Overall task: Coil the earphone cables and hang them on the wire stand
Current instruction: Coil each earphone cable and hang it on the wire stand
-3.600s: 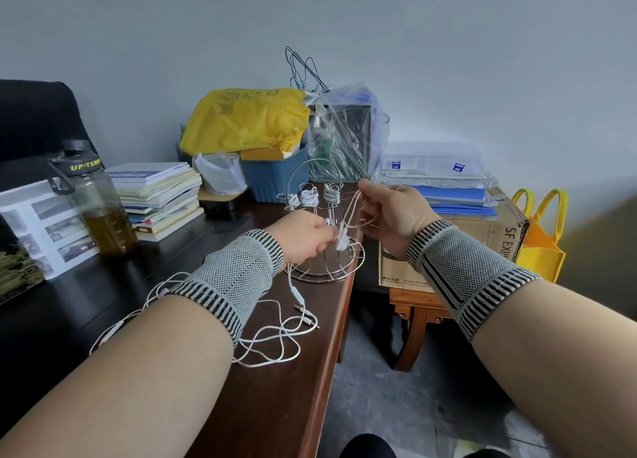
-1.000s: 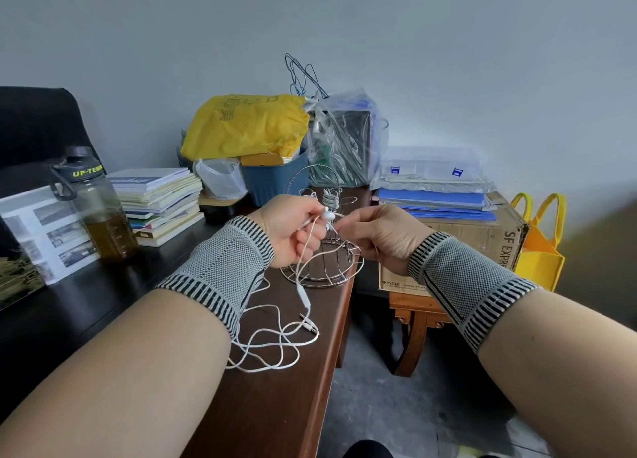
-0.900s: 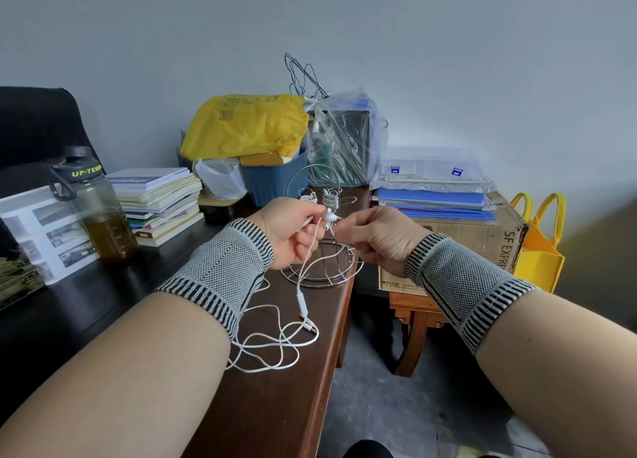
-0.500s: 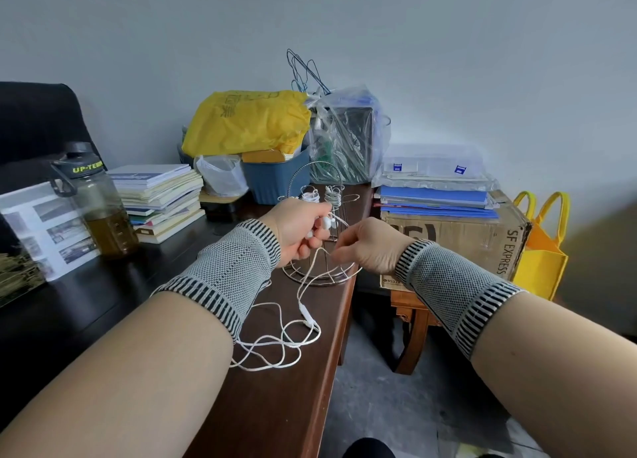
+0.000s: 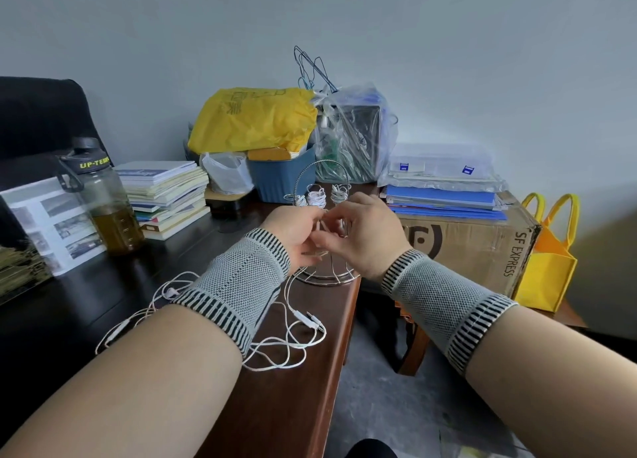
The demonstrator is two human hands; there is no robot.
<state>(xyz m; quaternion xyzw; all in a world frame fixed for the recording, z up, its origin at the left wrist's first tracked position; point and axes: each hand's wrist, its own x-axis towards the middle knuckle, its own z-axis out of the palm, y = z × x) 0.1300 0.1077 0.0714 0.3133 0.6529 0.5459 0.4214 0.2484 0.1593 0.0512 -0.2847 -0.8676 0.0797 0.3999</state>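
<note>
We are pinching a white earphone cable [image 5: 303, 319] between the curled fingers of our left hand [image 5: 293, 230] and right hand [image 5: 365, 237], just in front of the wire stand [image 5: 324, 275]. Three coiled bundles [image 5: 316, 198] are hanging on the stand. The cable's loose length is lying tangled on the table [image 5: 293, 406] beneath our left wrist.
</note>
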